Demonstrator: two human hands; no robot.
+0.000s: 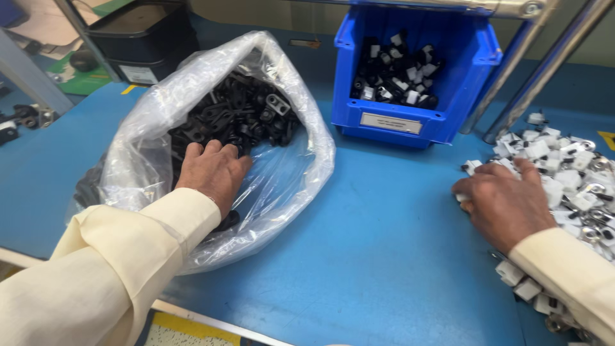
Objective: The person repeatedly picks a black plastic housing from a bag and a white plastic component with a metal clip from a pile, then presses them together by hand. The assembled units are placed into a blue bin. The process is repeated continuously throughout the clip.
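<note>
My left hand (214, 172) reaches into a clear plastic bag (301, 166) full of small black plastic parts (240, 112), palm down, fingers resting on the parts. Whether it grips one is hidden. My right hand (503, 202) lies palm down on a loose heap of small white plastic parts (564, 173) at the right side of the blue table (384, 243). Its fingers curl over the heap's left edge, and what lies under them is hidden. Both arms wear cream sleeves.
A blue bin (474, 57) at the back centre holds joined black and white parts. A black container (144, 35) stands at the back left. Two metal frame tubes (544, 64) rise at the back right. The table's front edge runs along the bottom left.
</note>
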